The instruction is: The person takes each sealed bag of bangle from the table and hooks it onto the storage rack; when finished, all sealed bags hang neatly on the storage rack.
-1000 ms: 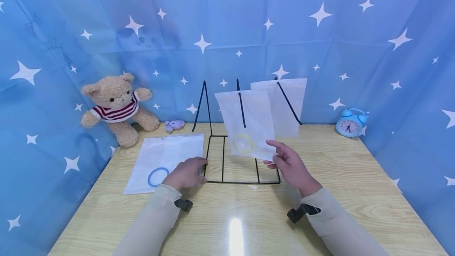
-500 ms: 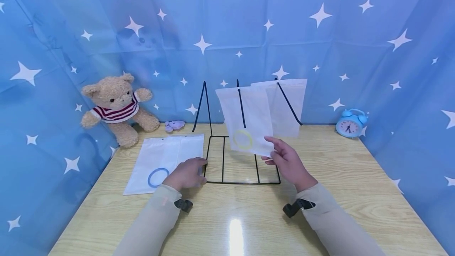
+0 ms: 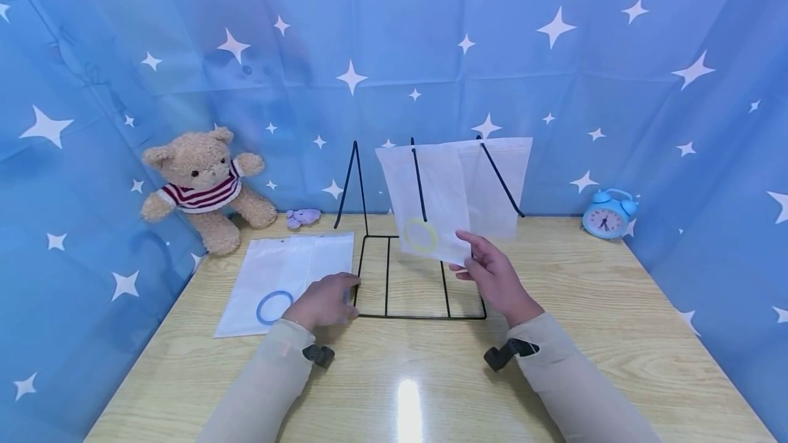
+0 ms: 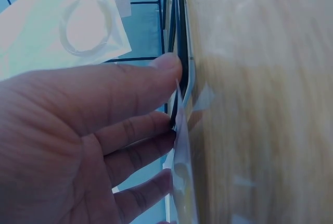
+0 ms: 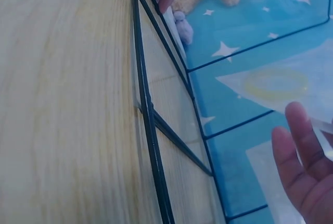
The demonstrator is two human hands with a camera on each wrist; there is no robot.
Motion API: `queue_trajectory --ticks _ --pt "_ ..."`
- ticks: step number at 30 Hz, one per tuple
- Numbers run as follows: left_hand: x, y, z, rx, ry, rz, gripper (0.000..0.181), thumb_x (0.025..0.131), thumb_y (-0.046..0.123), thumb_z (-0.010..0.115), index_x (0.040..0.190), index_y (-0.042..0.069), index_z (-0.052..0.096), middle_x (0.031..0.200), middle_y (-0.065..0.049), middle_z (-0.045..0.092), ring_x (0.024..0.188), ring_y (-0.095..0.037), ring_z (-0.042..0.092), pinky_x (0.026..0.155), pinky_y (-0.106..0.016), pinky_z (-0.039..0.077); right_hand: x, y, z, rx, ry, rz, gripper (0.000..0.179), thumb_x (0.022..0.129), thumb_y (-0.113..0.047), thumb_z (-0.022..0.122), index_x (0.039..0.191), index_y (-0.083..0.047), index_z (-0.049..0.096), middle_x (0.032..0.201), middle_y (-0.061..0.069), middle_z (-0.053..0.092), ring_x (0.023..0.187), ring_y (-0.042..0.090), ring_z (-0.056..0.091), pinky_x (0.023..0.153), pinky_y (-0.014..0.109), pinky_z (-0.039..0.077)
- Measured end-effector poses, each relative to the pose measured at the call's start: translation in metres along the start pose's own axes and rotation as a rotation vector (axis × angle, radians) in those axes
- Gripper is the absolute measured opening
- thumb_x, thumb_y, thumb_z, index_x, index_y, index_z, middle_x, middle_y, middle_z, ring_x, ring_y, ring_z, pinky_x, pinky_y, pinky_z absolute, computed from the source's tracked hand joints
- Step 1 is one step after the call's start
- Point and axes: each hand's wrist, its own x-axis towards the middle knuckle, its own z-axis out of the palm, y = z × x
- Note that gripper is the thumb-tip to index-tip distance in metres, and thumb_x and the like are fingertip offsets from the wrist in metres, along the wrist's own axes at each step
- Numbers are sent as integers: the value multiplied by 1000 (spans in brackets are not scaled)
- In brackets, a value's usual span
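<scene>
Frosted plastic is what I am working with here: my right hand [image 3: 492, 277] is pinching the lower right corner of a translucent pouch [image 3: 425, 204] with a yellow ring [image 3: 421, 235] inside, lifted over the middle of the black wire rack [image 3: 418, 272]. The pouch is hanging against the middle prong [image 3: 418, 180], and I cannot tell whether its hang hole is on the tip. A second pouch [image 3: 498, 183] is sitting at the right prong [image 3: 500, 176], just behind and to the right.

My left hand [image 3: 323, 301] is resting flat, fingers relaxed, at the rack's near left corner, pressing on the edge of a flat pouch [image 3: 286, 279] holding a blue ring [image 3: 273, 306]; the left wrist view shows the fingertips [image 4: 169, 65] touching the wire.

To do this well, I am judging that the hole at the pouch's top needs lining up with the prong tip, so a grip nearer the top edge would stop the film flopping. Keeping the left hand on the base should be stopping the light rack from sliding. The teddy bear [image 3: 200, 183] and the clock [image 3: 606, 212] are sitting well apart at the far corners of the wooden table [image 3: 431, 374].
</scene>
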Motion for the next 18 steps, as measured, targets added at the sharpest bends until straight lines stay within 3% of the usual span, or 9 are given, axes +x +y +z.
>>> queue_trajectory --ticks 6,13,18 --pt "1 0 0 7 -3 9 66 93 23 81 153 12 57 159 -12 52 148 -37 47 120 -58 40 4 0 0 -1 -1 -8 56 110 2 43 164 -13 37 158 23 49 117 41 71 89 28 63" --pt "-1 2 -2 0 -1 3 66 92 22 81 153 11 57 160 -12 52 148 -37 47 120 -57 40 6 1 0 -12 2 -5 60 108 5 44 165 -14 36 159 23 48 119 44 68 89 28 62" --pt "0 1 -1 6 2 4 66 92 21 81 152 11 57 159 -11 53 148 -38 48 120 -57 41 6 4 -1 -41 -16 13 68 105 5 52 167 -18 33 169 20 32 130 46 62 93 23 59"
